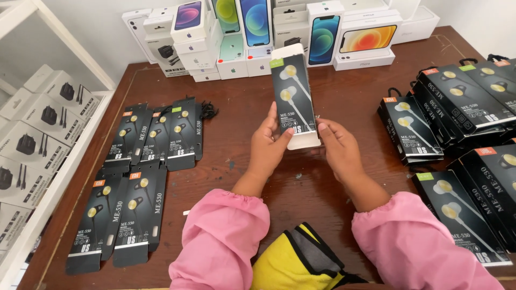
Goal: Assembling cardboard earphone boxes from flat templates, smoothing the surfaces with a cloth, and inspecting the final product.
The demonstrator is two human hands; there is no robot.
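Both hands grip one black earphone box point(293, 96) upright above mid-table: left hand point(269, 145) fingers closed on its lower left edge, right hand point(337, 147) pinching the white inner tray at the bottom. Looks like mid-assembly, tray partly seated. Next push needs tray square to sleeve. Flat sleeves point(134, 177) near left edge, filled boxes point(457, 107) near right edge.
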